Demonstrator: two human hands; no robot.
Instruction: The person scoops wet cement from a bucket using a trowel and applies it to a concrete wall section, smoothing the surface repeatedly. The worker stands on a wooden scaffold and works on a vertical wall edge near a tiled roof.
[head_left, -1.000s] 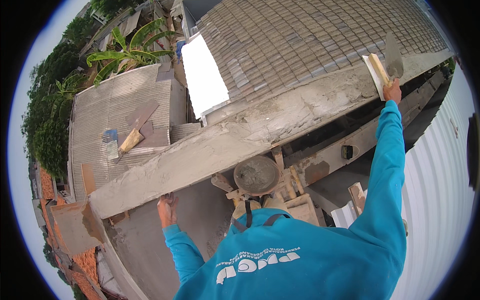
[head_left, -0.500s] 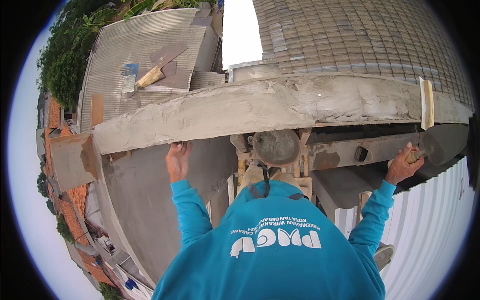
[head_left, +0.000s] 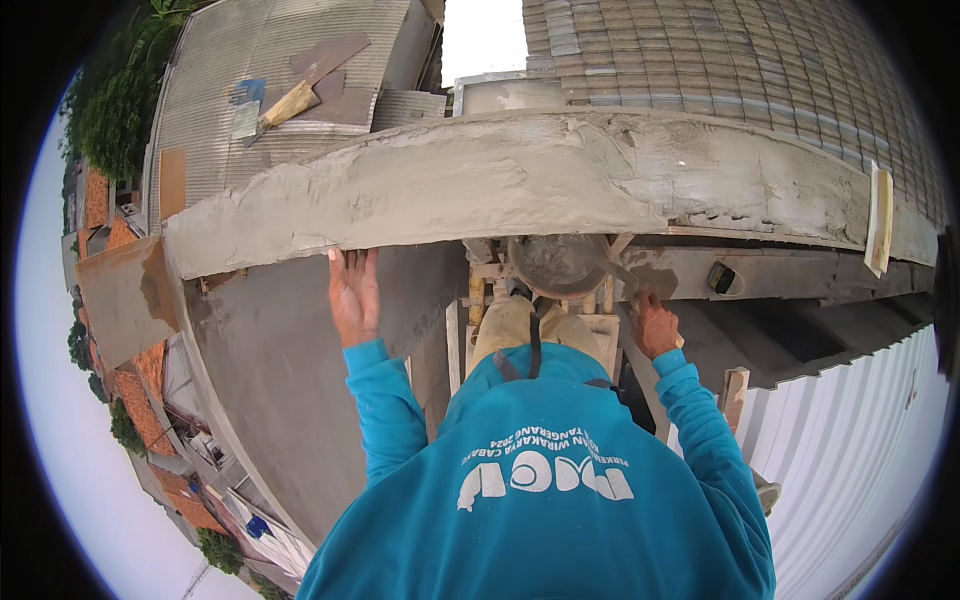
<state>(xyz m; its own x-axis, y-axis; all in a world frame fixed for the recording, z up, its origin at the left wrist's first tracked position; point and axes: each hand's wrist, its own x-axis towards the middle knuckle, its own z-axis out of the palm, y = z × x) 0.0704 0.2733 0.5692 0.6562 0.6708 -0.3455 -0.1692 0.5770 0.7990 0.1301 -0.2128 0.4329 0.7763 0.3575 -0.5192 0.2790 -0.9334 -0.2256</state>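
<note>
My right hand (head_left: 656, 326) is closed round the handle of a trowel (head_left: 612, 266), whose blade reaches to the rim of a round bucket (head_left: 556, 289) of wet grey mortar. Fingers stretched out, my left hand (head_left: 354, 297) is open, its fingertips at the lower edge of a long mortar-coated ledge (head_left: 400, 208). Fresh mortar looks smooth on the ledge's left stretch and rougher toward the right. The bucket stands before my legs, just below the ledge.
Upright near the ledge's right end is a pale wooden strip (head_left: 879, 220). A small dark box (head_left: 720, 278) sits on the lower beam. Beyond lie a tiled roof (head_left: 720, 60) and a corrugated roof (head_left: 230, 60); white corrugated sheeting (head_left: 850, 430) slopes away at the right.
My right hand has swung inward from the far right, bringing the trowel to the bucket. My left hand stays at the ledge's edge, its fingers now straighter. The view has shifted slightly.
</note>
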